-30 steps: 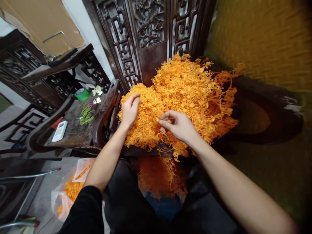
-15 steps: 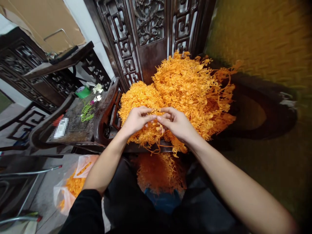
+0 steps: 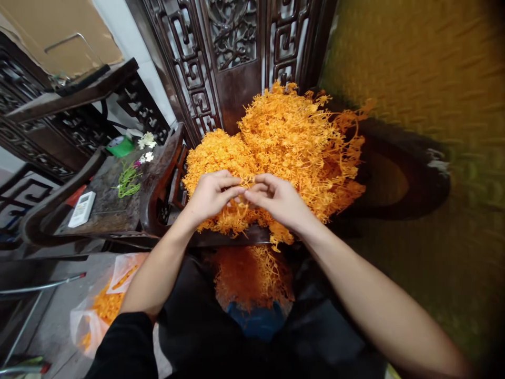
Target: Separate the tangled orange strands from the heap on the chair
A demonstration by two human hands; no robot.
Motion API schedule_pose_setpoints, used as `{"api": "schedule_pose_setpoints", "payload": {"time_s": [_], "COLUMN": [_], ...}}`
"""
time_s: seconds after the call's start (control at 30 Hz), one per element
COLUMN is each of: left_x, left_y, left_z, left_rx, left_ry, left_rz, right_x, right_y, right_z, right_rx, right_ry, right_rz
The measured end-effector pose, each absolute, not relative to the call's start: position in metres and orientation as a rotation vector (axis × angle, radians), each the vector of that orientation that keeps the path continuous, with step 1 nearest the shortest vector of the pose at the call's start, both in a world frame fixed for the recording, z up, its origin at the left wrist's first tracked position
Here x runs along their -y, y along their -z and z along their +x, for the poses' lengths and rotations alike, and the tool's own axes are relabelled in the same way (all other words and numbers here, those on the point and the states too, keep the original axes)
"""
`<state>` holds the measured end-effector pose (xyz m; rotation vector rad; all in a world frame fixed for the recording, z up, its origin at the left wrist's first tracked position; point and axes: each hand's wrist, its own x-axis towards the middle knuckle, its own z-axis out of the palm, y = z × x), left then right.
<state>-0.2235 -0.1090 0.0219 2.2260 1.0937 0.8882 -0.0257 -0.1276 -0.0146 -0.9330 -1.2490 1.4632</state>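
A large heap of orange, stringy, flower-like pieces lies on a dark carved wooden seat. Over the heap's near left side, my left hand pinches a small orange piece between thumb and fingers. My right hand meets it from the right, its thumb and fingers pinched on orange strands too. The fingertips of both hands nearly touch, and the exact shape of the piece between them is hard to make out against the heap.
On the left side table stand a green tape roll, white flowers, green stems and a white remote. A plastic bag of orange pieces lies on the floor. Below the seat is a blue container.
The whole view has shifted, so the scene sits a little further left. An orange strand that hung below my hands no longer shows there. Both hands stay close together over the heap.
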Motion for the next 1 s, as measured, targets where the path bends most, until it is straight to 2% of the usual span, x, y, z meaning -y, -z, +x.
{"api": "schedule_pose_setpoints", "payload": {"time_s": [0.1, 0.2, 0.33, 0.47, 0.6, 0.77, 0.83, 0.93, 1.0], "left_x": [0.11, 0.098, 0.084, 0.093, 0.104, 0.113, 0.12, 0.134, 0.143], "left_y": [-0.022, -0.025, -0.028, -0.027, -0.03, -0.038, -0.039, -0.038, -0.035], "left_z": [-0.219, -0.236, -0.264, -0.253, -0.232, -0.23, -0.23, -0.223, -0.213], "left_rx": [-1.111, -1.334, -1.652, -1.346, -1.197, -1.112, -1.065, -1.031, -1.056], "left_ry": [-0.907, -0.872, -1.077, -0.967, -0.891, -0.844, -0.794, -0.721, -0.723], "left_rz": [2.507, 2.667, 2.425, 2.069, 2.097, 2.44, 2.494, 2.536, 2.512], "right_x": [0.13, 0.132, 0.132, 0.133, 0.141, 0.154, 0.157, 0.158, 0.157], "right_y": [0.011, 0.007, 0.005, 0.008, 0.009, 0.012, 0.012, 0.01, 0.01], "right_z": [-0.026, -0.014, 0.004, 0.002, -0.007, -0.005, -0.005, -0.011, -0.018], "right_rx": [1.374, 1.393, 1.282, 1.282, 1.204, 1.771, 1.793, 1.569, 1.492], "right_ry": [-1.408, -1.384, -1.374, -1.44, -1.592, -1.919, -1.727, -1.259, -1.13], "right_rz": [-1.052, -1.162, -1.143, -1.031, -0.954, -0.86, -0.97, -1.111, -1.075]}}
